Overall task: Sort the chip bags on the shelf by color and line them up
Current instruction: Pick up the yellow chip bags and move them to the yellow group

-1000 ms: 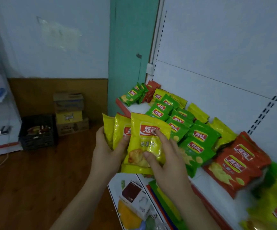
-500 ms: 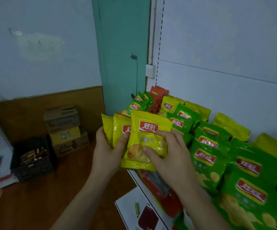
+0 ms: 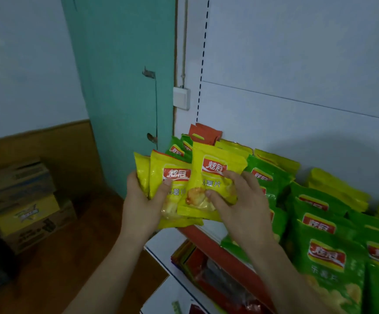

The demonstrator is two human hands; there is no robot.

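Observation:
My left hand (image 3: pixel 142 205) grips a fanned stack of yellow chip bags (image 3: pixel 161 175) just off the shelf's left end, thumb pressed on the front of the stack. My right hand (image 3: pixel 236 198) pinches the frontmost yellow bag (image 3: pixel 215 168), pulled a little to the right of the stack and over the shelf's end. Green chip bags (image 3: pixel 315 241) lie in overlapping rows along the shelf to the right. More yellow bags (image 3: pixel 336 186) lean on the back panel. Red bags (image 3: pixel 203 133) stand at the shelf's far left corner.
The shelf's red front edge (image 3: pixel 220 252) runs down to the right, with a lower shelf (image 3: pixel 206 275) of red packets beneath. A teal door (image 3: pixel 120 87) and a white switch (image 3: pixel 181 98) are behind. Cardboard boxes (image 3: pixel 23 205) sit on the wooden floor at left.
Both hands have carried the yellow bags up towards the shelf's left end. The right hand has slid the front bag rightward off the stack. My view has turned right and closer.

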